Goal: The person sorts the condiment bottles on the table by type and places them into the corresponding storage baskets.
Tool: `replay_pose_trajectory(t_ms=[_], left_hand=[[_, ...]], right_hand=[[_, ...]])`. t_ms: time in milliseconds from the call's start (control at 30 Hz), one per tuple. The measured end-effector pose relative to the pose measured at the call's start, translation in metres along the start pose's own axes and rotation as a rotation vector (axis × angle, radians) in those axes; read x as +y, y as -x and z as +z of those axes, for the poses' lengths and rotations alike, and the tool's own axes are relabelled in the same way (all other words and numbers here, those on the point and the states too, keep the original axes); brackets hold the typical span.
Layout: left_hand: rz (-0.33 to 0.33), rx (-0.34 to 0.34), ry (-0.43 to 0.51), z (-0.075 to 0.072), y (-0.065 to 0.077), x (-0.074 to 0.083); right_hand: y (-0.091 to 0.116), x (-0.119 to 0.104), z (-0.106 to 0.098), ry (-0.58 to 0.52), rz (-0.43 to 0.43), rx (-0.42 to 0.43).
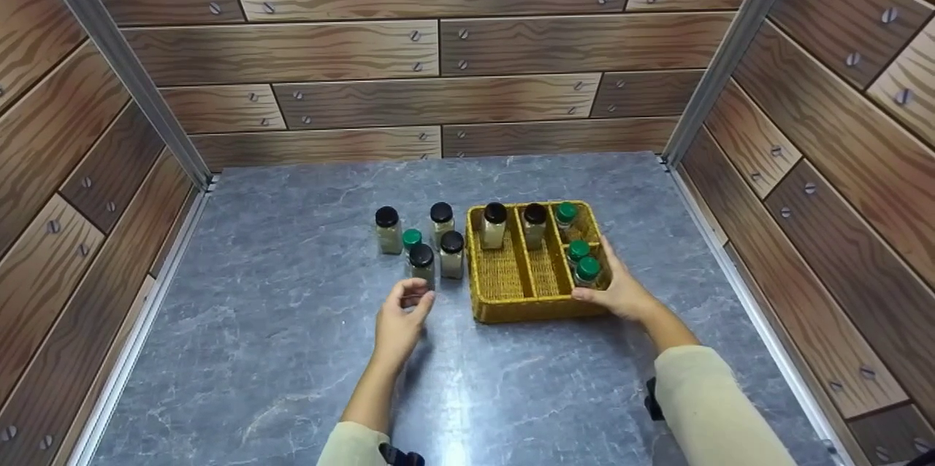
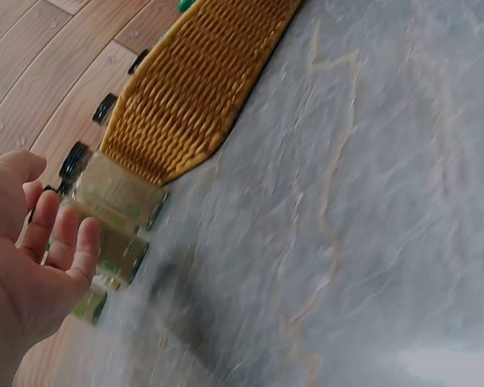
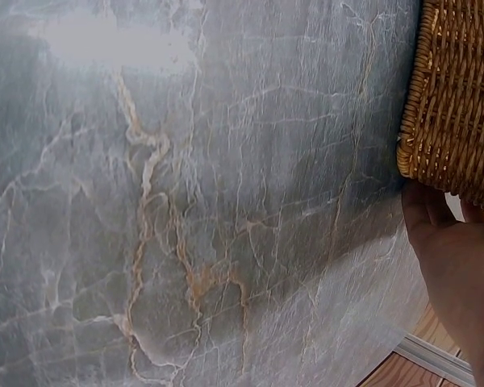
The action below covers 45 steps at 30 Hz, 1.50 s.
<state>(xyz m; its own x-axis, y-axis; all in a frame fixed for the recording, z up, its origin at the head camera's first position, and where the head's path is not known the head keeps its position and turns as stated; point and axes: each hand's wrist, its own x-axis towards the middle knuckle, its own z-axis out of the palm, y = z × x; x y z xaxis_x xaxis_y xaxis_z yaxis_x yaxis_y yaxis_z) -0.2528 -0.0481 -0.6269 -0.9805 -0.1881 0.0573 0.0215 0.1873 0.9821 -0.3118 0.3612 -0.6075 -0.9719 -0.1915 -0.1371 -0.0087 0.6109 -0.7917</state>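
Lower centre of the frame, the left hand [image 1: 400, 316] hovers by a black-capped jar [image 1: 421, 257], grip apart! Right of centre, the right hand [image 1: 622, 291] clamps its grip on the wicker basket [image 1: 529, 310].

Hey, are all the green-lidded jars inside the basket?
No, one green-lidded jar stands outside the basket, to its left among black-lidded jars.

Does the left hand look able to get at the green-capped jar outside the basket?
Probably, but from above: a black-capped jar stands between the left hand and the green-capped jar, while nothing sits over its green cap.
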Motion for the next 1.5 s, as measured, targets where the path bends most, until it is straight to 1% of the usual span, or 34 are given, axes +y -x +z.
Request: replay_pose_trajectory(t_ms=[67,200,367,533,700,1000,1100,1200,1333,1400,1500], left_hand=[[0.007,0.016,0.005,-0.003,-0.005,-0.001],[0.034,0.025,0.006,-0.008,-0.015,-0.001],[0.063,0.032,-0.056,-0.010,-0.025,0.001],[0.072,0.024,-0.119,-0.012,-0.035,0.001],[0.097,0.001,-0.145,-0.015,-0.045,0.003],[0.158,-0.056,-0.196,-0.018,-0.059,0.011],[0.175,-0.063,-0.237,-0.017,-0.063,0.013],[0.175,-0.069,-0.276,-0.017,-0.065,0.015],[0.178,-0.096,-0.302,-0.017,-0.067,0.017],[0.195,-0.119,-0.328,-0.018,-0.067,0.018],[0.241,-0.161,-0.394,-0.020,-0.069,0.019]], right_hand=[[0.000,0.000,0.000,-0.004,0.006,0.001],[0.000,0.000,0.000,-0.023,0.013,0.002],[0.001,0.000,0.000,-0.040,0.013,0.005],[0.001,0.000,0.001,-0.035,0.020,0.004],[0.001,0.001,0.001,-0.013,0.024,-0.001],[0.000,0.003,0.001,-0.038,0.013,-0.012],[0.000,0.002,0.001,-0.040,0.007,-0.008],[0.000,0.002,0.001,-0.038,0.006,-0.008],[-0.001,0.002,0.001,-0.041,0.011,-0.009],[-0.001,0.003,0.001,-0.043,0.008,-0.007],[0.000,0.003,0.000,-0.055,0.009,-0.001]])
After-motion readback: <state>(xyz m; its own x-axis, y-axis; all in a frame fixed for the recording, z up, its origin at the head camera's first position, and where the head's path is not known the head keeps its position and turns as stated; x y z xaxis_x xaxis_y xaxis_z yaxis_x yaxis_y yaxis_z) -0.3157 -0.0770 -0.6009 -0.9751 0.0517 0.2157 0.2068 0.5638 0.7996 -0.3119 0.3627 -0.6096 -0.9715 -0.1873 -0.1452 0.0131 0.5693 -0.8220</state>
